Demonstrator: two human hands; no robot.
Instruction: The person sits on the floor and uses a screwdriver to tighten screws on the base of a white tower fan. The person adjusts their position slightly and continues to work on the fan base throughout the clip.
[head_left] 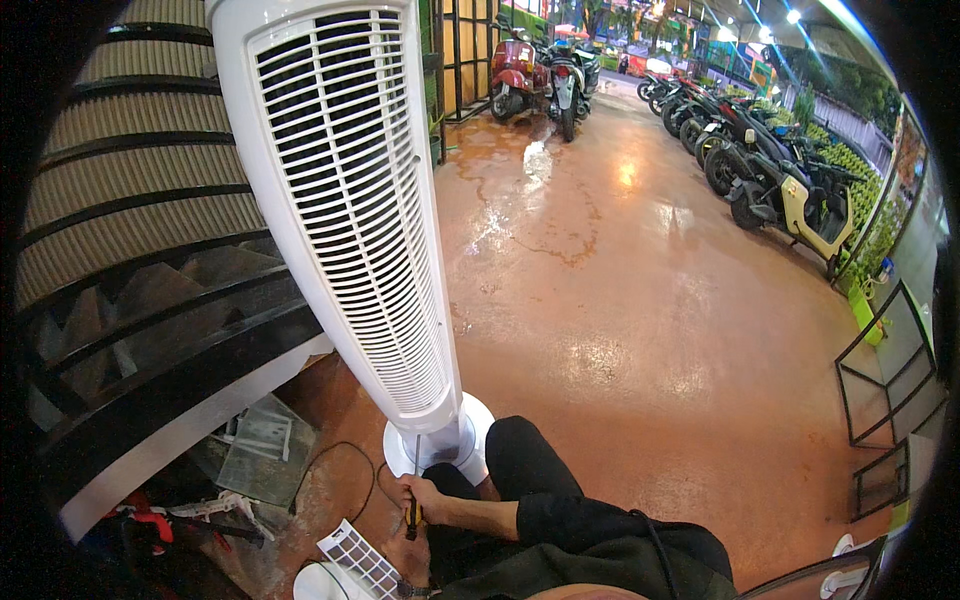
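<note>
The left hand (412, 556) lay low, its fingers' state impossible to tell. Just above it, the right hand (420, 497) had its fingers closed around a screwdriver (413, 490), whose shaft rose to the fan (345, 210) base. A grille (358, 560) lay left of the fingers; scooters (745, 150) stood far beyond

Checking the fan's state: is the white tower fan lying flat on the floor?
No, the white tower fan stands upright on its round base on the reddish floor.

Black long sleeves, black trousers, wristwatch (412, 589) (dark strap), bare hands
</note>
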